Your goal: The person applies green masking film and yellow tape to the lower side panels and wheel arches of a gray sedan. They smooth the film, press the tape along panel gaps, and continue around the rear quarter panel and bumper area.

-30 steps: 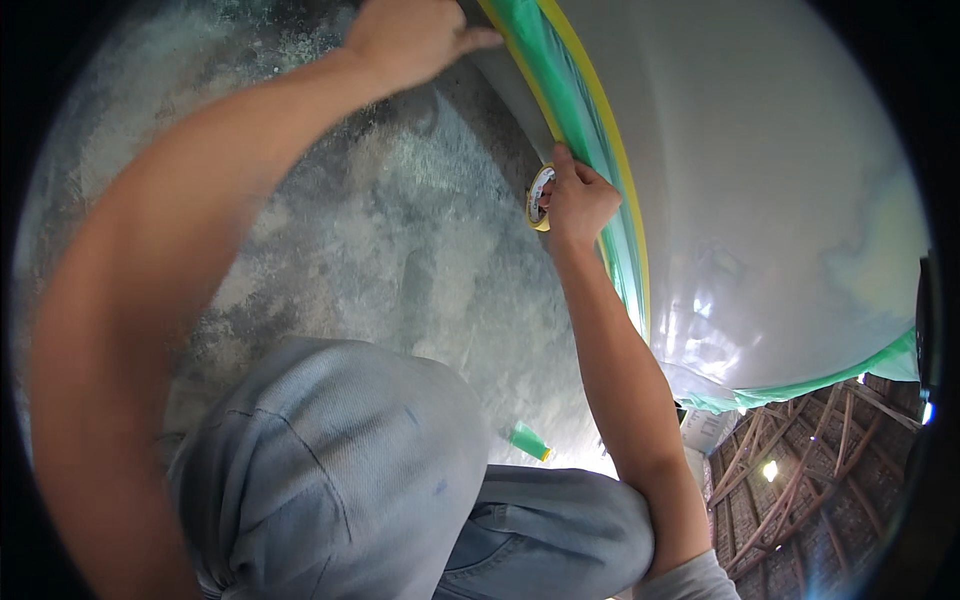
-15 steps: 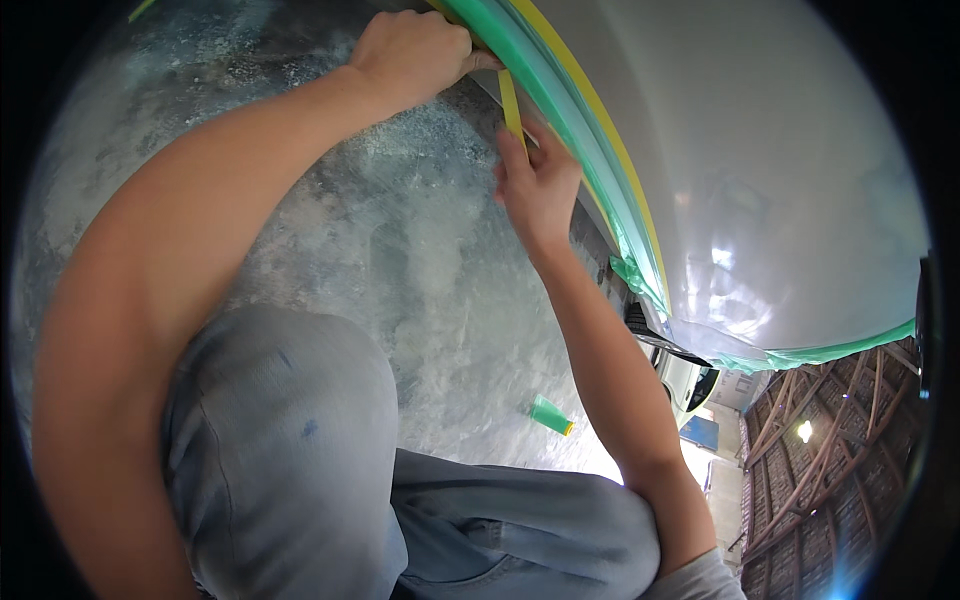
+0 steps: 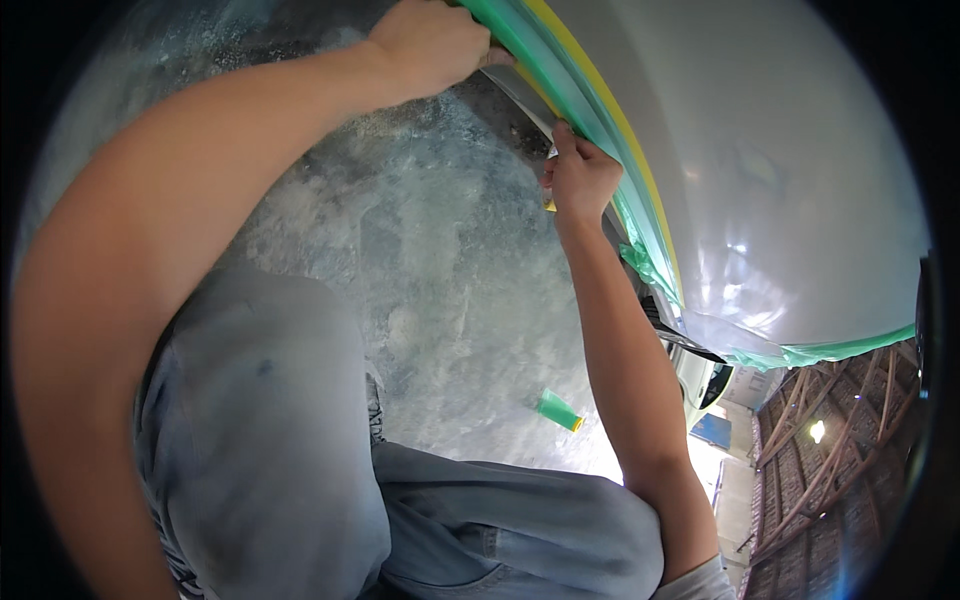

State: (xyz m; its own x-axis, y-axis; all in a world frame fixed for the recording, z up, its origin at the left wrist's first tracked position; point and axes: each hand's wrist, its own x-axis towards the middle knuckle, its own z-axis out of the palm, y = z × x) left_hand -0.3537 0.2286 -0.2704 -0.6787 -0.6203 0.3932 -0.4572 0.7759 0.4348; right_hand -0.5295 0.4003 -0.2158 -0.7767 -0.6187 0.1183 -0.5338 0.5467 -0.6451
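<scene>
Left hand (image 3: 435, 50): raised at the top of the view, at the inner edge of the green film, back of the hand up, fingers bent, thumb stretched along that edge. Its fingertips are hidden; whether it pinches anything cannot be told.

Right hand (image 3: 585, 180): lower along the same edge, closed around a tape roll (image 3: 550, 206), of which only small yellow and white parts show beside the fingers. Thumb and forefinger are pressed together at the film's edge. The two hands are apart.

A narrow yellow strip (image 3: 541, 93) runs along the film edge between them.

The green film (image 3: 577, 95) forms a curved band, bordered on its outer side by a wider yellow border (image 3: 612, 95). Beyond it stands a large, glossy grey panel (image 3: 770, 180).

Below the arms are the person's bent knees in grey-blue trousers (image 3: 270, 430). On the mottled grey floor (image 3: 430, 260) lies a small green roll (image 3: 558, 409) with a yellow end.

Farther off: a pale vehicle (image 3: 694, 380), partly hidden, and a beamed roof (image 3: 840, 460).
</scene>
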